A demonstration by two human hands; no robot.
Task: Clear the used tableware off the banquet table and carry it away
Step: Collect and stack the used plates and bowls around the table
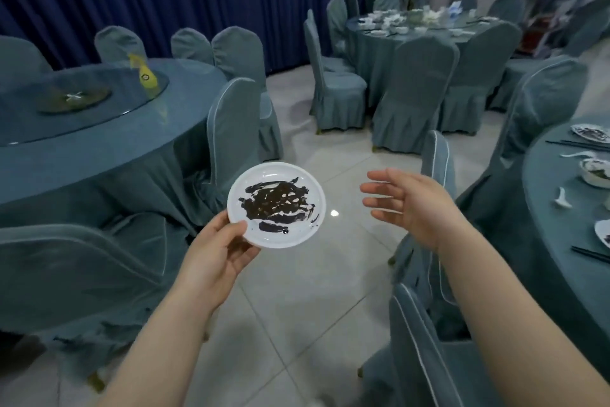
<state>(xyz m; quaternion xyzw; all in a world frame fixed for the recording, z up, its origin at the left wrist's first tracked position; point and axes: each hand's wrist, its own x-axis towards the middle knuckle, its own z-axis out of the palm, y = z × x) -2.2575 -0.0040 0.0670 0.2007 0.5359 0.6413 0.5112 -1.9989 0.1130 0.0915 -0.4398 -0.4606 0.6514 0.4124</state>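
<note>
Left hand (220, 251) pinched rim of sauce-smeared plate (276, 204), held over floor between counters. Right hand (411, 205) empty, fingers spread, beside plate. More dirty dishes (594, 172) on right counter (558, 208). Judgement: keep plate level, support underside, avoid chair backs.

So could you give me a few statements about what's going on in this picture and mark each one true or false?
1. The left hand holds a white plate smeared with dark sauce. True.
2. The right hand carries a pair of chopsticks. False: it is open and holds nothing.
3. The plate is held out above the tiled floor. True.
4. The table on the right has been cleared. False: dirty dishes, a spoon and chopsticks lie on it.
5. The chairs are bare wood. False: the chairs wear grey-green fabric covers.
</note>
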